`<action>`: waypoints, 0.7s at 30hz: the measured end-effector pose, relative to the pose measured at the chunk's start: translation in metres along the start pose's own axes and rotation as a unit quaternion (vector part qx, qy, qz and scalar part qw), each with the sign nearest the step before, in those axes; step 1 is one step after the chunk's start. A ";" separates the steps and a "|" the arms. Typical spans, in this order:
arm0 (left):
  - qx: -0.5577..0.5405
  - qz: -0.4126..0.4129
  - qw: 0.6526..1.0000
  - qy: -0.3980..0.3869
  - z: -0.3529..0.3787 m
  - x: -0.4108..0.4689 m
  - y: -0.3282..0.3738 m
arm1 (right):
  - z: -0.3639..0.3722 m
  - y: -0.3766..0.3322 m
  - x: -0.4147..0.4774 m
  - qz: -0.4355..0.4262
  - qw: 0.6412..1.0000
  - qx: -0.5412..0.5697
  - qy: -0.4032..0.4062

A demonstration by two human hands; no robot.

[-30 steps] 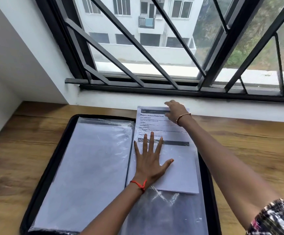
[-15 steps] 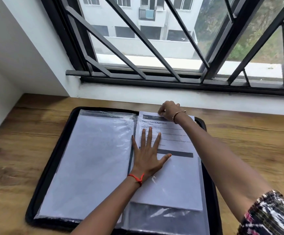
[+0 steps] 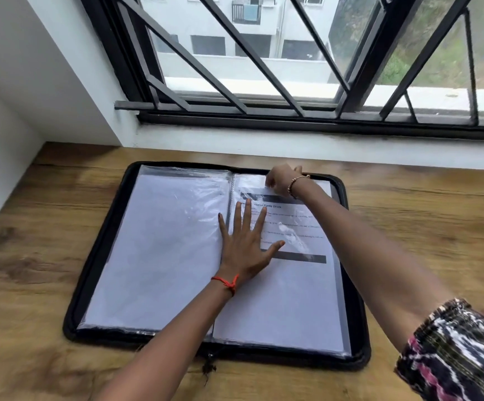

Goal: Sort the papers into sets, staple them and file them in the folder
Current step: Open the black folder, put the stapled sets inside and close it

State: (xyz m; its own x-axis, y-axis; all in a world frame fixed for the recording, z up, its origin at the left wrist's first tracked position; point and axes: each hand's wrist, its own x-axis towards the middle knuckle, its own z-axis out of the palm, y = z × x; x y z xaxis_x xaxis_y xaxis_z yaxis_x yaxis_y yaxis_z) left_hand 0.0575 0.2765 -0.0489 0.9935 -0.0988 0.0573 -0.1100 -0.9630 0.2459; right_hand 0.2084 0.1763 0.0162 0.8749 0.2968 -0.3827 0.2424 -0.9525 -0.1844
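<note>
Head camera view, looking down on a black zip folder [image 3: 90, 264] lying open on a wooden table [image 3: 425, 227], with a barred window [image 3: 263, 68] beyond the folder's far edge.

On the folder's right-hand page lies a paper set [image 3: 287, 299], white, with a dark header band, a bold title, a few lines of small print too blurred to read, and a second dark band halfway down. Shiny creases over the print suggest it sits inside a clear plastic sleeve [image 3: 298, 244].

A left hand [image 3: 243, 247] lies flat beside the folder's spine, fingers straight and fanned apart, thumb out to the side, pressing on the sleeve. This likely pins the slippery plastic so that nothing shifts.

A right hand [image 3: 281, 180] reaches to the far edge of the same page. Its fingers are curled and bunched together on the top edge of the paper set, seemingly pinching it to seat it square in the sleeve's mouth.

On the folder's left-hand page, filed sheets [image 3: 154, 250] show plain white under plastic.
</note>
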 end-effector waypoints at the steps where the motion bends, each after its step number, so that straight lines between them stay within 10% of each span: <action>1: -0.002 -0.004 1.000 -0.016 -0.004 -0.004 -0.001 | 0.001 -0.001 -0.003 0.002 1.000 -0.008 -0.007; 12: -0.025 -0.017 1.000 0.001 -0.010 -0.037 -0.013 | 0.036 0.004 -0.052 -0.022 0.988 0.054 0.146; 21: 0.015 -0.010 0.999 -0.030 -0.008 -0.067 -0.018 | 0.134 -0.043 -0.132 -0.013 0.993 0.063 0.099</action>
State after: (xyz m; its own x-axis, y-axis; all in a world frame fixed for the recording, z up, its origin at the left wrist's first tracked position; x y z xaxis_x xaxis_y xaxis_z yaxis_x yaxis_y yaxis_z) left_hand -0.0073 0.3028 -0.0491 0.9956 -0.0936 -0.0050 -0.0903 -0.9721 0.2166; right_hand 0.0260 0.1868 -0.0469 0.9375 0.2896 -0.1927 0.2222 -0.9248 -0.3090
